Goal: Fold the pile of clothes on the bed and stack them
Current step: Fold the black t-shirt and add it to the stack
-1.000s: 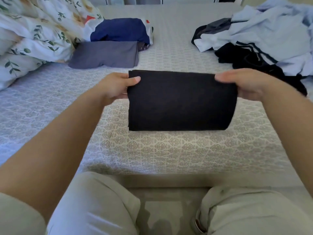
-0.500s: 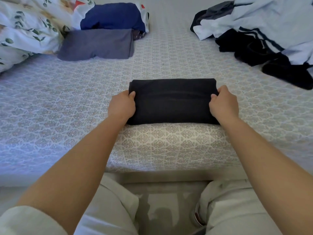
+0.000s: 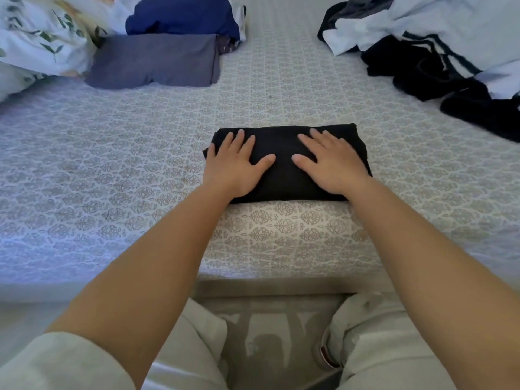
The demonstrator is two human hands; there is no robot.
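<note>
A folded black garment lies flat on the patterned bed, near its front edge. My left hand rests palm down on the garment's left half with straight fingers. My right hand presses flat on its right half the same way. At the back left a folded grey garment lies in front of a folded navy one. A loose pile of light blue and black clothes fills the back right.
Floral pillows sit at the far left, beside the folded pieces. Bare bedsheet stretches between the folded pieces and the loose pile. My knees in light trousers are at the bed's front edge.
The black garment was held up in the air, then laid down on the bed. Both hands have let go of its ends and now lie flat on top of it.
</note>
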